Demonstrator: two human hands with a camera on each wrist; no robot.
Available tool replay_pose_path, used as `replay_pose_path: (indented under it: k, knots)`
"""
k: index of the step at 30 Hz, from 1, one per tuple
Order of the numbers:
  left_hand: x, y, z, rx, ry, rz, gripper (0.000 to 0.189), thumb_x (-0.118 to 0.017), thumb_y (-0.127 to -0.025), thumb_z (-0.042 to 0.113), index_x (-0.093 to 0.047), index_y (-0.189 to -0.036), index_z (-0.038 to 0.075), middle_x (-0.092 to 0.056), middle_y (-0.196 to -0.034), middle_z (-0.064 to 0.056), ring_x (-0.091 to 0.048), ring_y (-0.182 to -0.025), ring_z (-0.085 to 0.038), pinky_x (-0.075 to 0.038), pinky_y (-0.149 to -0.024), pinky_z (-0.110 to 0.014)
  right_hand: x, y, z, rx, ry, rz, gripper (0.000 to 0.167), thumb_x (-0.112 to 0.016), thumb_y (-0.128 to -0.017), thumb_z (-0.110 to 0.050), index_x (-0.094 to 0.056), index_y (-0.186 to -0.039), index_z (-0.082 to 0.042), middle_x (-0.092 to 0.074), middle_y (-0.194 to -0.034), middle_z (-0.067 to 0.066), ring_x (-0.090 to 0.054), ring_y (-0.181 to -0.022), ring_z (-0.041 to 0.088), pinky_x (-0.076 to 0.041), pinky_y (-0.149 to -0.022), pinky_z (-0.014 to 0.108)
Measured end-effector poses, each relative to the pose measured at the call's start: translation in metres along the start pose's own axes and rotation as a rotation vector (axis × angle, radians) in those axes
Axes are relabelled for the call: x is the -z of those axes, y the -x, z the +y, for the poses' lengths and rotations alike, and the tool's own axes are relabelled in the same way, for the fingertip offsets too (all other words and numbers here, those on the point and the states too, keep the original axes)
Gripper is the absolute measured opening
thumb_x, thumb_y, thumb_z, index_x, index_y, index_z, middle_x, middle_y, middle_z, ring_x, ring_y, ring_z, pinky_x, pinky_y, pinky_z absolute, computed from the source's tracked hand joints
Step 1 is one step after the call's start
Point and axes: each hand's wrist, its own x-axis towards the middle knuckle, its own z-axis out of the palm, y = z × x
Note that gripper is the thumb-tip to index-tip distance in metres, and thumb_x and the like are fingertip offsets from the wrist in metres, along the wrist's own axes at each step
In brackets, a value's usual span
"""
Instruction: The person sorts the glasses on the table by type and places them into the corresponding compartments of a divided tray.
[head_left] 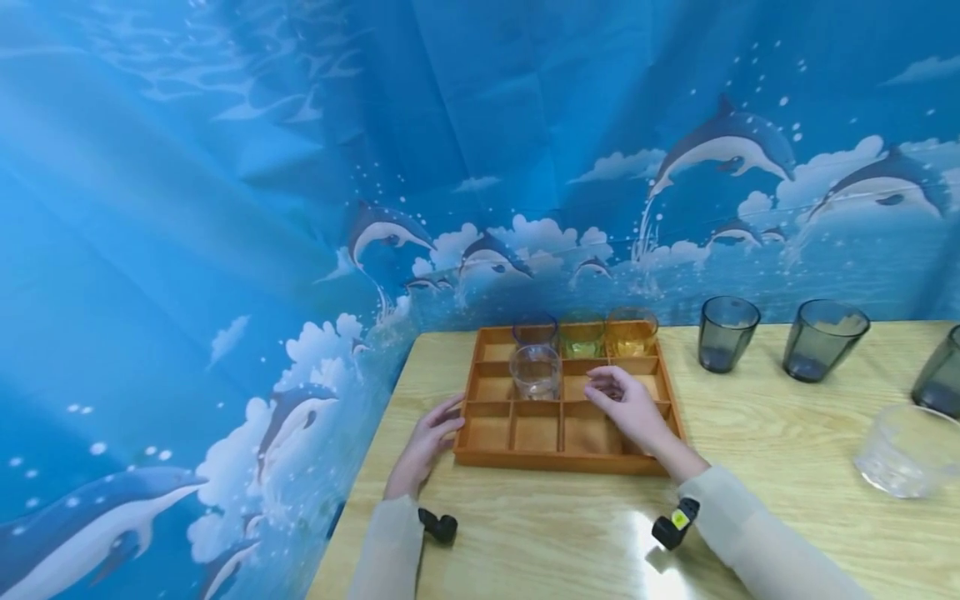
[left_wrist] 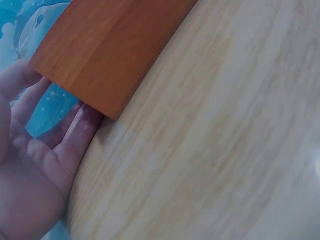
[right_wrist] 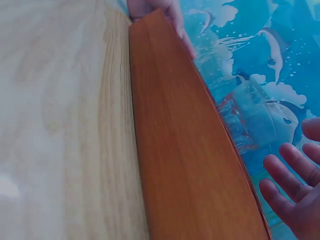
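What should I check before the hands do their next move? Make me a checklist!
1. Left hand touching the wooden compartment tray: ok.
2. Right hand empty: ok.
3. Clear tumbler in the tray upright: ok.
4. Green tumbler and yellow tumbler in the back row: ok.
5. Every tumbler in the tray: not ok; grey tumblers stand on the table.
6. Tumblers free of cracks: cannot tell at this size.

a pale wood-grain table carries a brown compartmented tray near its back edge; to the tray's right stand three dark grey glasses (the last cut off in the head view); a clear glass sits nearer the front
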Motion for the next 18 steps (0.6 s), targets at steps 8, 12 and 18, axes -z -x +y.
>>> replay_pose_path:
  k: [8, 12, 18]
  knots:
    - [-0.002, 0.0, 0.001, -0.008, 0.013, 0.004, 0.049, -0.062, -0.089, 0.021, -0.049, -0.136, 0.02, -0.042, -0.139, -0.007, -0.041, -0.124, -0.025, -0.038, -0.095, -0.043, 0.015, 0.018, 0.0, 0.009, -0.012, 0.034, 0.034, -0.061, -0.091, -0.024, -0.058, -0.115, -0.001, -0.063, -0.104, 0.018, -0.062, -0.09, 0.017, -0.047, -0.078, 0.022]
    - [-0.001, 0.001, 0.001, -0.013, 0.006, 0.005, 0.049, -0.062, -0.09, 0.021, -0.048, -0.137, 0.02, -0.042, -0.139, -0.007, -0.041, -0.123, -0.024, -0.039, -0.093, -0.041, 0.025, 0.028, 0.001, 0.024, -0.007, 0.065, 0.031, -0.062, -0.09, -0.021, -0.059, -0.113, 0.0, -0.063, -0.102, 0.02, -0.062, -0.086, 0.011, -0.047, -0.076, 0.019]
    - [-0.002, 0.006, 0.01, 0.006, 0.001, -0.035, 0.051, -0.058, -0.092, 0.017, -0.043, -0.14, 0.014, -0.037, -0.142, -0.011, -0.039, -0.124, -0.026, -0.039, -0.093, -0.042, 0.05, 0.049, 0.002, 0.019, 0.047, 0.091, 0.033, -0.057, -0.093, -0.021, -0.056, -0.119, 0.0, -0.062, -0.105, 0.022, -0.062, -0.089, 0.008, -0.047, -0.075, 0.017]
